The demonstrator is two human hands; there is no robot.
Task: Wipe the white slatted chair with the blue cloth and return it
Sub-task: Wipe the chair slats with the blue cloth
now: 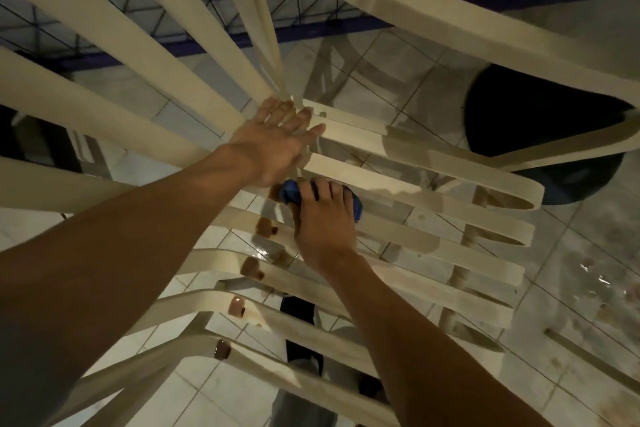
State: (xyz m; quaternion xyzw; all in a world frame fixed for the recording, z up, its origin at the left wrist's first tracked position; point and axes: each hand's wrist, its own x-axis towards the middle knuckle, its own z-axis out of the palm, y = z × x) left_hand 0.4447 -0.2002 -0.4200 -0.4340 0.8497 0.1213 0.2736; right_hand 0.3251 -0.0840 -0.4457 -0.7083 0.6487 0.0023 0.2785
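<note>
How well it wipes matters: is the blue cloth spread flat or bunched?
Bunched: the blue cloth is a wad under the right hand.

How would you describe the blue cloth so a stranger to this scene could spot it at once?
Find the white slatted chair filling the view. Mid-frame, the right hand holds a small bunched wad against a slat: the blue cloth. It is the only soft, blue thing among pale slats.

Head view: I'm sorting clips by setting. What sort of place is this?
Probably a home porch or patio: pale floor tiles, a blue-framed wire fence behind, and a plastic slatted chair that the right hand wipes with a cloth.
</note>
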